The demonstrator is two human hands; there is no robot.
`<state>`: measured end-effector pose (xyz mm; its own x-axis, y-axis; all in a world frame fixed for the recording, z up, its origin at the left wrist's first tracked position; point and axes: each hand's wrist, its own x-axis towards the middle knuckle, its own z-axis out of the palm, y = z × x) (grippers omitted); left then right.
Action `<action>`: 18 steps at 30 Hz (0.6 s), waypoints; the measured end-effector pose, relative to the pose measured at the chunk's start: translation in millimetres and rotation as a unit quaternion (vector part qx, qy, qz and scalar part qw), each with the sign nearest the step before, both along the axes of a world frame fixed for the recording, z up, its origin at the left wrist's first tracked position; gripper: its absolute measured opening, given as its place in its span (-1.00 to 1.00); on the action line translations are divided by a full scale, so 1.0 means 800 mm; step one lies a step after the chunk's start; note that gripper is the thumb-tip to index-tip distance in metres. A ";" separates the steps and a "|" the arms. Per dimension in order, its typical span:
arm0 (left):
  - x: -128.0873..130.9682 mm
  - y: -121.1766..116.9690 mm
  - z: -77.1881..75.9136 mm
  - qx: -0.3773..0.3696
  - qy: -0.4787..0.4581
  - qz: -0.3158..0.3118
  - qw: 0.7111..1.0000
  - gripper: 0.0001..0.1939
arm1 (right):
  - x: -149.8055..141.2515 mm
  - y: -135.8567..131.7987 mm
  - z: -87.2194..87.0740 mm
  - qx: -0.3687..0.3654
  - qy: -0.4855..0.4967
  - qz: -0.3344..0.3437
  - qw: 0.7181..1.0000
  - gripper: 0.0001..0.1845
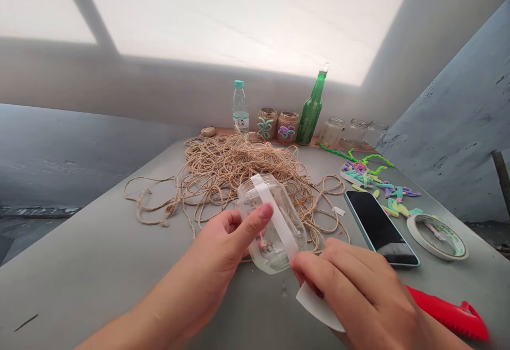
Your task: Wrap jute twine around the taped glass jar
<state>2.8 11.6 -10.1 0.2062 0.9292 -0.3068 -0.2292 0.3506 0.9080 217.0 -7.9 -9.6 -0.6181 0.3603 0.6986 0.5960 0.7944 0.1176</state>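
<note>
A clear glass jar (292,209) lies tilted in my left hand (229,238), whose thumb presses on its side and whose fingers wrap beneath it. Along the jar's length runs a strip of white tape (274,217). My right hand (354,281) pinches that tape at the jar's lower right edge. From under the right hand a loose white end of the tape curls down and outward. Just behind the jar spreads a big tangle of brown twine (247,153). The fingertips of my right hand are partly hidden.
Right of the hands lie a phone (382,228), a tape roll (437,237) and a red-handled tool (448,313), with colourful pipe-cleaner pieces (396,190) beyond. Along the back stand a water bottle (240,108), two twine-wrapped jars (267,124), a green bottle (311,111) and glass jars (332,132).
</note>
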 end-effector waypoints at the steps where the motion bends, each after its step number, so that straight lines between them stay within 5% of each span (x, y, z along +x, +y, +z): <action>1: 0.000 0.001 0.001 -0.010 0.002 0.006 1.000 -0.53 | 0.000 0.000 0.000 0.000 -0.001 0.000 1.000 -0.73; 18: 0.001 0.002 0.001 -0.008 0.029 -0.002 1.000 -0.56 | 0.013 -0.002 0.006 -0.146 0.057 0.055 0.986 -0.72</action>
<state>3.3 13.2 -8.9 0.1906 0.9236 -0.3325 -0.1746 0.3653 0.9144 227.8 -9.8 -5.2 -0.5884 0.4908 0.6426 0.4999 0.8455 -0.1880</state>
